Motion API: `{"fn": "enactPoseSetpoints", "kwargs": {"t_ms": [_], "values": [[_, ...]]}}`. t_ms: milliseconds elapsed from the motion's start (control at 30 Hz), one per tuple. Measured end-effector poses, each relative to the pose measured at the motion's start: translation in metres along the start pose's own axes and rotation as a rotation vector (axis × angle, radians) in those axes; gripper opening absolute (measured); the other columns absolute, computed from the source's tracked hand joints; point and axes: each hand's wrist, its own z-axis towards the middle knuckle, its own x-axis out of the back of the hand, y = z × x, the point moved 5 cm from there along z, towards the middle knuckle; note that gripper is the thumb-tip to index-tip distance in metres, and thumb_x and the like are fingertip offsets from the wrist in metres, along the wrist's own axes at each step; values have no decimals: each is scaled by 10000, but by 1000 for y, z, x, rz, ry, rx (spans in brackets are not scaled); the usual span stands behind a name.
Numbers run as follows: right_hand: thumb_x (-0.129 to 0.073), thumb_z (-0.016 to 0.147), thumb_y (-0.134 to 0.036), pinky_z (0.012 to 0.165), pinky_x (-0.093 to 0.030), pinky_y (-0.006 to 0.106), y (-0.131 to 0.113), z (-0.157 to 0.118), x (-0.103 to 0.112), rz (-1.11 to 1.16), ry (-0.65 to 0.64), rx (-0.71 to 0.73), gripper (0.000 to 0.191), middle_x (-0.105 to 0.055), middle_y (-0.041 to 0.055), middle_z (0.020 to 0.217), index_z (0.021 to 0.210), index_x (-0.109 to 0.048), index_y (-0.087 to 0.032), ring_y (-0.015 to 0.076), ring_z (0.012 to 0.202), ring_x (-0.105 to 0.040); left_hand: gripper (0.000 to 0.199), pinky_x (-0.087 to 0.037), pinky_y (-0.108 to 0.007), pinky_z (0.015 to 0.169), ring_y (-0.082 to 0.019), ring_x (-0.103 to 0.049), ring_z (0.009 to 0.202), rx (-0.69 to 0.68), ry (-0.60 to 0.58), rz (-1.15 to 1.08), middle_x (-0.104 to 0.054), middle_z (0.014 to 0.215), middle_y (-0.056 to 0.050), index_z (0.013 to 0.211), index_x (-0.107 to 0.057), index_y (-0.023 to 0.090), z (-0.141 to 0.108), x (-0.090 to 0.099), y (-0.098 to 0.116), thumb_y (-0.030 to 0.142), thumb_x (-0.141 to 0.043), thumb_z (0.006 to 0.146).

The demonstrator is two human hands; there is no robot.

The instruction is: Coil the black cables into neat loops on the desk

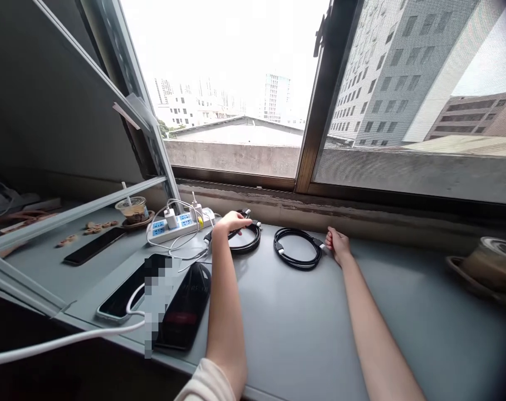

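Note:
My left hand (232,221) reaches to the back of the grey table, its fingers closed on a coiled black cable (253,245). Light-tipped plugs of that coil show by the fingertips, and the hand covers its left part. To the right lies a second coiled black cable (298,266), flat on the table in a ring with its plugs at the left and right sides. Just right of this ring rests my right hand (338,245), curled into a fist, with nothing seen sticking out of it and apart from the coil.
A white power strip (181,224) with chargers and white cords stands behind several dark phones, among them one with a lit screen (186,306). A drink cup (132,210) sits at the left, another cup (497,262) at the right. A metal frame (81,214) crosses the left side.

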Motion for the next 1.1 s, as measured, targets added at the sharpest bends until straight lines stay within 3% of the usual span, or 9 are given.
{"fn": "enactPoseSetpoints", "kwargs": {"t_ms": [133, 300, 467, 567, 633, 767, 867, 967, 1100], "values": [[-504, 908, -326, 488, -456, 189, -4, -5, -2, -1, 11, 19, 215, -568, -6, 766, 932, -569, -123, 64, 562, -518, 281, -481, -303, 659, -113, -574, 631, 41, 329, -101, -615, 753, -8, 859, -594, 127, 3, 10, 4, 397, -518, 854], [-490, 916, -338, 368, -335, 141, -25, -13, -4, -13, 28, 91, 249, -477, -59, 606, 816, -550, -118, 23, 416, -385, 329, -464, -284, 629, -130, -581, 546, 77, 675, -270, -615, 732, -41, 836, -573, 144, -6, 22, 11, 406, -381, 883], [-492, 908, -352, 297, -226, 125, -82, -29, -15, -65, -32, 243, 350, -359, -96, 471, 636, -472, -133, 13, 340, -323, 313, -439, -227, 495, -97, -536, 462, -48, 825, -536, -587, 779, -45, 969, -467, 140, -29, 45, 34, 372, -276, 881], [-553, 846, -404, 263, -240, 121, -118, -50, -27, -159, -113, 342, 417, -379, -74, 415, 533, -454, -148, 23, 313, -357, 297, -437, -211, 479, -87, -516, 465, -162, 811, -650, -545, 708, -8, 945, -438, 157, -45, 47, 57, 404, -288, 876], [-616, 787, -441, 264, -291, 115, -134, -68, -39, -252, -226, 375, 409, -437, -45, 417, 530, -530, -134, 34, 321, -403, 270, -431, -216, 466, -94, -509, 464, -250, 743, -718, -519, 652, 14, 927, -431, 167, -56, 42, 75, 414, -343, 862], [-695, 684, -511, 278, -379, 135, -149, -110, -67, -438, -499, 348, 406, -587, 37, 537, 627, -680, -109, 89, 393, -530, 182, -426, -240, 507, -106, -513, 497, -332, 562, -750, -527, 636, 0, 847, -456, 159, -75, 23, 107, 340, -469, 829], [-627, 717, -577, 318, -437, 152, -158, -141, -85, -519, -638, 413, 465, -648, 81, 661, 706, -711, -120, 127, 494, -594, 248, -442, -269, 610, -121, -543, 577, -362, 473, -676, -549, 670, -25, 797, -493, 153, -87, 8, 126, 397, -472, 837], [-515, 793, -596, 404, -486, 157, -172, -169, -97, -525, -718, 596, 492, -649, 70, 726, 744, -697, -141, 134, 605, -605, 347, -434, -267, 680, -131, -558, 681, -440, 426, -663, -563, 731, -27, 854, -533, 154, -98, -3, 142, 493, -460, 836], [-521, 825, -531, 409, -451, 142, -186, -191, -100, -505, -733, 766, 409, -587, 23, 648, 742, -659, -155, 100, 559, -540, 440, -427, -229, 574, -111, -540, 611, -533, 274, -720, -546, 716, -9, 946, -578, 167, -107, -16, 157, 566, -431, 833]]}}
